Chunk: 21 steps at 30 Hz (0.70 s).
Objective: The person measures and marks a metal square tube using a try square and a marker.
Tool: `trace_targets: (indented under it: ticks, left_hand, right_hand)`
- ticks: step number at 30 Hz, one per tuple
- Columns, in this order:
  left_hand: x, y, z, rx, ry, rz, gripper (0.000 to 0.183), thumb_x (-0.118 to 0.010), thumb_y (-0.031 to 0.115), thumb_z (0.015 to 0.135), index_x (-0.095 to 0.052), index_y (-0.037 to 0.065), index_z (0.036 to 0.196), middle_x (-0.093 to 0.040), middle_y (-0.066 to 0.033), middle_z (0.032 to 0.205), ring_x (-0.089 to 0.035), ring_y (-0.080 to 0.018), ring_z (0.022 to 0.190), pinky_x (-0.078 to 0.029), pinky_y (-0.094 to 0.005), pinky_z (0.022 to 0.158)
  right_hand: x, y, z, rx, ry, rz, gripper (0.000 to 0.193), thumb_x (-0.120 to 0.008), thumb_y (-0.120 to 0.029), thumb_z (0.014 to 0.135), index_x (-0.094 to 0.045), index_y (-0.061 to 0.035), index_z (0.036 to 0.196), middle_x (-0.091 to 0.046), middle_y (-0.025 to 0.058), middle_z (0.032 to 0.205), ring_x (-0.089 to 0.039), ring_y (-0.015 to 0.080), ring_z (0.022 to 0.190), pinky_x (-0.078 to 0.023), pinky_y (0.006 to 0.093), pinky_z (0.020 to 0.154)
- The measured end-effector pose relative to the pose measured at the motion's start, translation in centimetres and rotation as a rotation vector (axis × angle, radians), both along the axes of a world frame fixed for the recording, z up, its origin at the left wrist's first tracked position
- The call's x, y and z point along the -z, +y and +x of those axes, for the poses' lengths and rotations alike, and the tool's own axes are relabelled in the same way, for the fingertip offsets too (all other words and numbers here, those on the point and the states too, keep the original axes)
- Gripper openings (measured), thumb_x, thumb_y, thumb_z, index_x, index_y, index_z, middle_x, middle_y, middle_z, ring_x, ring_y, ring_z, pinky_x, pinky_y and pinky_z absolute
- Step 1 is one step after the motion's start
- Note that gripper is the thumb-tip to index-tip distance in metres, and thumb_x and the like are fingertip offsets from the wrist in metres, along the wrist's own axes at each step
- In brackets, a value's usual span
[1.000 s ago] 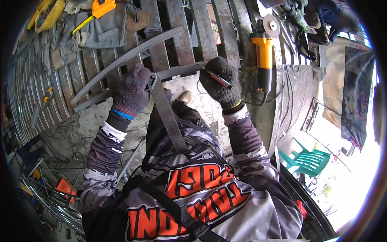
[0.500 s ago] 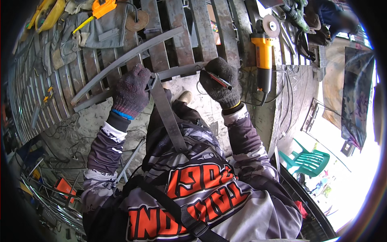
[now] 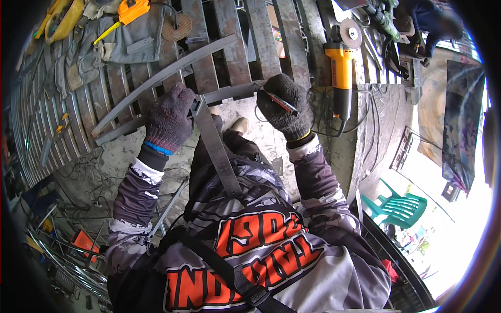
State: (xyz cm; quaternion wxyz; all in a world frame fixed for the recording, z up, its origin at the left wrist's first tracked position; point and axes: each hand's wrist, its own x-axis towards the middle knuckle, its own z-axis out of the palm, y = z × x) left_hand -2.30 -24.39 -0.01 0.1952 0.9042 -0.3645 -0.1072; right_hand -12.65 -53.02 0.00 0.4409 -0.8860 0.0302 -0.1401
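Observation:
My left hand [image 3: 169, 119], in a dark knit glove, is closed on the top end of a steel try square [image 3: 215, 148]. The square's blade slants down toward my lap. Its head sits against a grey metal bar [image 3: 232, 92] lying along the near edge of the slatted bench. In my right hand [image 3: 287, 110], also gloved, is a slim marker pen [image 3: 282, 104], gripped across the fingers. That hand rests by the bar's right end and hides its tip. A second long grey bar [image 3: 167, 78] lies just beyond on the slats.
An orange angle grinder [image 3: 342, 70] with its cord lies right of my right hand. A tape measure [image 3: 134, 10], cloths [image 3: 136, 39] and a round disc [image 3: 176, 27] are at the far left. Beyond the grinder, another person [image 3: 430, 26] crouches. A green chair [image 3: 397, 206] stands at right.
The pen and the fingers of my right hand have shifted slightly. At the far right, the other person's arm has moved down into view. The square and the bars stay where they were.

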Motion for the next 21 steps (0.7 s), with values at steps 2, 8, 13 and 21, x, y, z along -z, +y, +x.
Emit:
trace_targets:
  ticks: [2, 8, 13, 21]
  left_hand:
    - [-0.01, 0.01, 0.02, 0.003, -0.01, -0.008, 0.038, -0.067, -0.002, 0.081, -0.065, 0.005, 0.118, -0.064, -0.0184, 0.12, -0.067, -0.045, 0.103, -0.055, -0.0539, 0.087]
    - [0.15, 0.09, 0.03, 0.006, -0.014, -0.026, 0.037, -0.067, -0.002, 0.081, -0.065, 0.005, 0.118, -0.063, -0.0186, 0.121, -0.067, -0.0451, 0.103, -0.055, -0.0538, 0.086]
    - [-0.06, 0.04, 0.01, 0.009, -0.02, -0.01, 0.038, -0.066, -0.001, 0.082, -0.064, 0.005, 0.119, -0.063, -0.0185, 0.121, -0.067, -0.0451, 0.103, -0.055, -0.0536, 0.086]
    - [0.07, -0.03, 0.04, 0.004, -0.009, -0.002, 0.036, -0.066, -0.001, 0.082, -0.063, 0.005, 0.118, -0.063, -0.019, 0.118, -0.067, -0.0459, 0.102, -0.055, -0.0549, 0.086]
  right_hand:
    - [0.04, 0.04, 0.02, 0.002, -0.006, 0.005, 0.025, -0.084, -0.02, 0.081, -0.067, -0.0064, 0.095, -0.068, 0.0156, 0.084, -0.07, 0.0406, 0.078, -0.055, 0.0448, 0.07]
    - [0.1, -0.09, 0.03, -0.004, -0.011, 0.004, 0.024, -0.084, -0.019, 0.081, -0.068, -0.0065, 0.093, -0.067, 0.0154, 0.083, -0.07, 0.0404, 0.077, -0.055, 0.0446, 0.07]
    - [0.66, -0.07, -0.09, 0.025, -0.066, 0.001, 0.023, -0.084, -0.019, 0.08, -0.068, -0.0066, 0.092, -0.068, 0.0153, 0.083, -0.069, 0.0407, 0.078, -0.055, 0.0449, 0.07]
    - [0.39, -0.05, -0.05, 0.006, -0.032, 0.007, 0.025, -0.084, -0.021, 0.081, -0.069, -0.0062, 0.093, -0.069, 0.0161, 0.087, -0.07, 0.0412, 0.08, -0.055, 0.0454, 0.07]
